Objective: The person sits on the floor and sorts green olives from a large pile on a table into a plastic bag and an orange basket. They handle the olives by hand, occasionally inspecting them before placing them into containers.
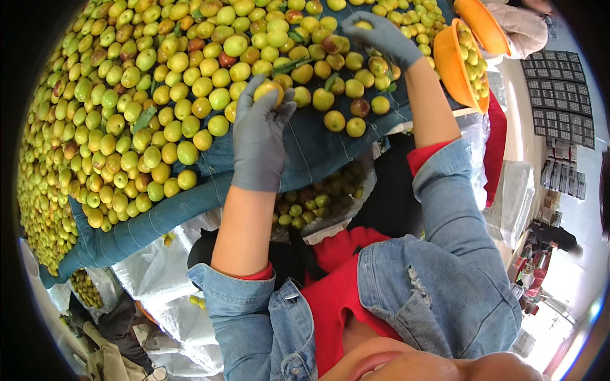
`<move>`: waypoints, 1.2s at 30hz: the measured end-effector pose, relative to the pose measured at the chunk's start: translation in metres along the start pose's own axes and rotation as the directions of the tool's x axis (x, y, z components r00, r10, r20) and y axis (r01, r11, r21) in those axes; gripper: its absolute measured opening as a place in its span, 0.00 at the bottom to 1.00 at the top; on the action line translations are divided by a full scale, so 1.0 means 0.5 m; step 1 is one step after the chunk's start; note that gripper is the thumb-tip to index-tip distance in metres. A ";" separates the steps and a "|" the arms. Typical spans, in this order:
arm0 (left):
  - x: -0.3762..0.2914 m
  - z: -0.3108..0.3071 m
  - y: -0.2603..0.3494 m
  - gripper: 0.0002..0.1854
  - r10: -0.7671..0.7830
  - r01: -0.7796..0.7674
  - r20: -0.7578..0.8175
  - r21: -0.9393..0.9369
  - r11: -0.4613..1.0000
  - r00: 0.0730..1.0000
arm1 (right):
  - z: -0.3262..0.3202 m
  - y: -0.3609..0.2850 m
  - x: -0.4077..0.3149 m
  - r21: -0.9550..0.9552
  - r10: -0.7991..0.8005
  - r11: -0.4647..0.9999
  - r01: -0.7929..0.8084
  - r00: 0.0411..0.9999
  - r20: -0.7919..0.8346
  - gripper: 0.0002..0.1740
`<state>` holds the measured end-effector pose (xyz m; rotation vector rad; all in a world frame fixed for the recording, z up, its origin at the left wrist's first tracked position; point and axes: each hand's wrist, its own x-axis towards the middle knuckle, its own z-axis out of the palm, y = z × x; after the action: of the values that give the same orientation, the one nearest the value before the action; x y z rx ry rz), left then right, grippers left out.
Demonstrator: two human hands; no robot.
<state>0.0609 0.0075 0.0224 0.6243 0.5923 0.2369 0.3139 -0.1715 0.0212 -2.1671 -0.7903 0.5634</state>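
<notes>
Many round green-yellow fruits (178,62), some reddish, lie spread over a padded blue cloth (305,138). My left hand (262,138), in a grey glove, has its fingers closed around a yellow-green fruit (269,91) above the near part of the spread. Farther off to the right, my right hand (381,40), also gloved in grey, reaches over the fruits with bent fingers. A yellowish fruit (363,25) shows at its fingers; whether the hand grips it is unclear. Green leaves (291,65) lie among the fruits between the hands.
An orange plastic basket (448,66) of fruits stands at the right, with another orange basket (483,24) beyond it near a person's sleeve. Below the cloth's edge sits a clear-lined container of fruits (310,209). Stacked dark crates (562,97) are at far right; another person is at lower left.
</notes>
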 end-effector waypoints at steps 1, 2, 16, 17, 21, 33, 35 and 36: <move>0.000 -0.005 -0.002 0.25 0.001 -0.001 0.008 0.003 1.000 1.000 | 0.004 -0.029 0.010 -0.139 0.018 0.990 -0.015 1.000 0.017 0.23; -0.002 -0.008 -0.002 0.24 0.002 -0.002 0.014 0.007 1.000 1.000 | 0.017 -0.039 0.024 -0.308 -0.103 0.945 0.114 0.993 0.051 0.17; 0.025 -0.018 -0.007 0.32 -0.177 0.171 0.121 0.051 0.984 0.977 | 0.057 -0.115 0.027 -0.553 0.230 0.833 -0.025 0.924 0.306 0.31; 0.025 -0.013 -0.011 0.31 -0.174 0.170 0.120 0.043 0.984 0.977 | 0.060 -0.084 0.032 -0.602 0.179 0.797 0.033 0.940 0.289 0.30; 0.040 -0.007 -0.030 0.25 -0.157 0.158 0.133 0.001 0.987 0.979 | 0.076 -0.086 0.021 -0.750 0.159 0.658 0.067 0.961 0.225 0.27; 0.023 -0.011 -0.033 0.24 -0.186 0.180 0.295 0.048 0.982 0.937 | 0.118 -0.116 -0.125 0.240 -0.221 0.953 0.185 0.966 0.131 0.32; 0.026 -0.020 -0.038 0.24 -0.202 0.201 0.350 0.040 0.979 0.915 | 0.127 -0.118 -0.132 0.233 -0.352 0.915 0.328 0.934 0.068 0.32; 0.031 -0.021 -0.038 0.24 -0.211 0.215 0.374 0.032 0.976 0.903 | 0.122 -0.121 -0.136 0.207 -0.316 0.935 0.289 0.942 0.110 0.32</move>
<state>0.0680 0.0032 -0.0030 0.5711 0.2835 -0.0876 0.2073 -0.1559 0.0392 -1.8020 -1.0809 0.6085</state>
